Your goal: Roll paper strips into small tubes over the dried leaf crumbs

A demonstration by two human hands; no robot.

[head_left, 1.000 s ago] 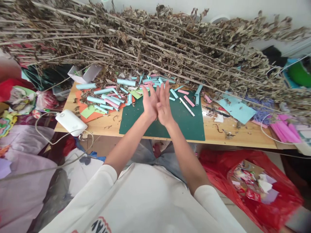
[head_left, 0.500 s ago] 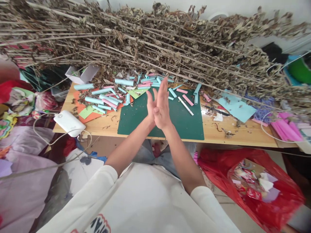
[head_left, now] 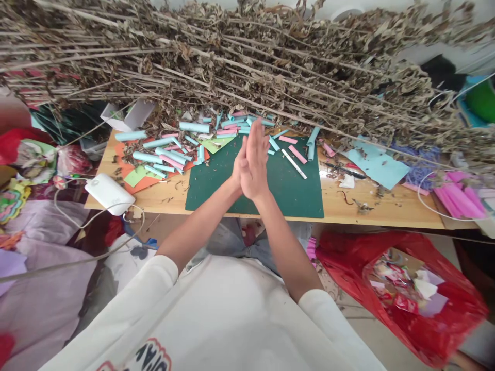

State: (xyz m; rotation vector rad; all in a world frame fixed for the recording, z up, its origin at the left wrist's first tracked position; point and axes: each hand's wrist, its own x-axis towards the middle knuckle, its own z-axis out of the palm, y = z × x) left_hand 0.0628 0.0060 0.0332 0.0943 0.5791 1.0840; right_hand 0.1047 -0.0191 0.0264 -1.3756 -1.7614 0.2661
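My left hand (head_left: 237, 166) and my right hand (head_left: 256, 161) are pressed palm to palm above the green cutting mat (head_left: 292, 193). The fingers of both point forward, stretched out straight. My right hand hides most of the left one. Whether anything lies between the palms cannot be seen. Just beyond the fingertips are several rolled tubes of blue and pink paper, among them a blue tube (head_left: 195, 127). On the mat to the right of my hands lie a white stick-like roll (head_left: 294, 164) and a pink roll (head_left: 297, 154).
Dried leafy stalks (head_left: 240, 67) lie across the back of the wooden table (head_left: 402, 212). A white power bank (head_left: 110, 194) with a cable rests at the left edge. Blue paper (head_left: 381, 166) and a dark pen (head_left: 345, 170) lie right. A red bag (head_left: 348, 257) of scraps hangs below.
My hands have come more closely together; the left fingers, which stood apart from the right hand, now lie against it. The camera view has shifted slightly.
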